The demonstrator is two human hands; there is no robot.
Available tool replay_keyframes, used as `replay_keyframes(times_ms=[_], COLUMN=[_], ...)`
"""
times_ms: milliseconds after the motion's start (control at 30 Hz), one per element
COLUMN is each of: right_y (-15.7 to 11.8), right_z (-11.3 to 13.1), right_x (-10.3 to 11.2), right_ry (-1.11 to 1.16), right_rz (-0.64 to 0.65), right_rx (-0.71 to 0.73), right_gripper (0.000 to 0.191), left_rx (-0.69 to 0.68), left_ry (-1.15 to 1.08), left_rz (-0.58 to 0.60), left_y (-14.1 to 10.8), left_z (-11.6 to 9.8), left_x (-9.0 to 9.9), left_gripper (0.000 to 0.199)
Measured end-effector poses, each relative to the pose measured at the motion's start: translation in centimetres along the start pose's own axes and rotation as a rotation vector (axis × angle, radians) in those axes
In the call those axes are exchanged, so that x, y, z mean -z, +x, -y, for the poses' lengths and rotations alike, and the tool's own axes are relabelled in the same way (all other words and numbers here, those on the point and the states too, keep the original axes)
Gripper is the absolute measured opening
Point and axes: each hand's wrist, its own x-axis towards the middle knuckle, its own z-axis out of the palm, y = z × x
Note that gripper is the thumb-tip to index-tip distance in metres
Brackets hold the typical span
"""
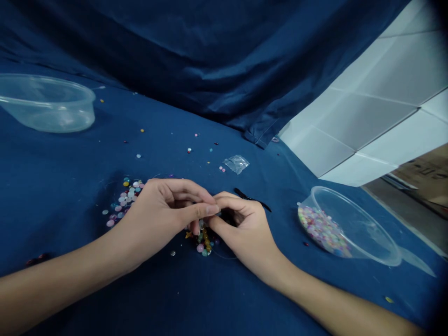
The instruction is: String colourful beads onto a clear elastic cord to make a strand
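My left hand (164, 210) and my right hand (238, 219) meet at the fingertips in the middle of the view. Both are closed in a pinch, and what lies between the fingertips is too small and covered to make out. Just below them is a cluster of beads (200, 248), with a row of amber ones, pink and green ones and a gold star-shaped bead (189, 234). A thin clear thread (224, 256) curves out under my right hand. Beside my left hand spreads a pile of loose pink, white and blue beads (128, 198), partly hidden by that hand.
A clear plastic tub (49, 100) stands at the far left. Another clear tub (357, 224), tilted and part-filled with pastel beads, is at right. A small clear bag (237, 164) and a thin black tool (252, 199) lie beyond my hands. Stray beads dot the blue cloth (70, 177).
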Motion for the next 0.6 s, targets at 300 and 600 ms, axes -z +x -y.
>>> replay_keyframes(times_ms=[300, 600], right_y=[0.22, 0.21], right_z=[-0.04, -0.01], right_x=[-0.03, 0.02], right_ry=[-0.003, -0.016], right_rz=[-0.002, -0.005], right_rx=[0.008, 0.008], right_gripper=[0.023, 0.025], left_rx=[-0.003, 0.025], left_ry=[-0.019, -0.034], left_rz=[0.014, 0.009], left_y=[0.05, -0.04], left_z=[0.03, -0.23], left_x=[0.07, -0.06], left_gripper=[0.006, 0.007])
